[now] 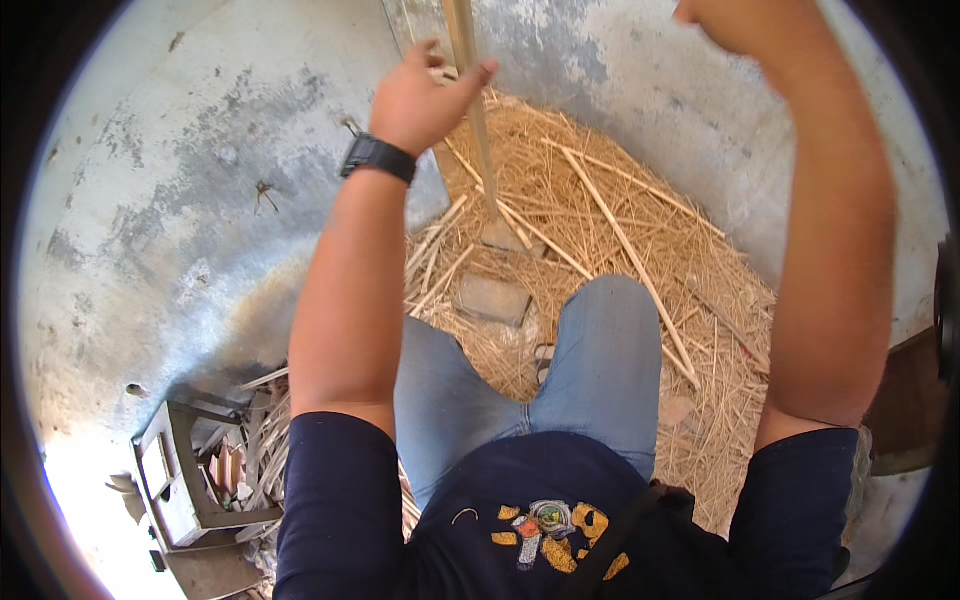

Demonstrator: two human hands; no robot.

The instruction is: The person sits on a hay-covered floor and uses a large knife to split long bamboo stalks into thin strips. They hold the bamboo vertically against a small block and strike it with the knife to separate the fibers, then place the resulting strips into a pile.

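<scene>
My left hand [425, 100], with a black watch [378, 158] on its wrist, is raised at the upper middle. Its thumb stretches across a long pale wooden or bamboo strip [478, 140], apart from the curled fingers; no firm grip on the strip shows. The strip stands nearly upright, its top beyond the upper edge and its lower end over the straw. Raised at the upper right, my right hand [745, 22] is partly cut off by the edge. Its fingers mostly lie out of sight, so what they hold, if anything, is hidden.
Straw [620, 200] and loose thin sticks [620, 235] cover the floor before my knees. A flat brick [492, 300] lies among them. Weathered grey walls [250, 110] meet in the corner. An overturned wooden frame [180, 480] with scraps stands at the lower left.
</scene>
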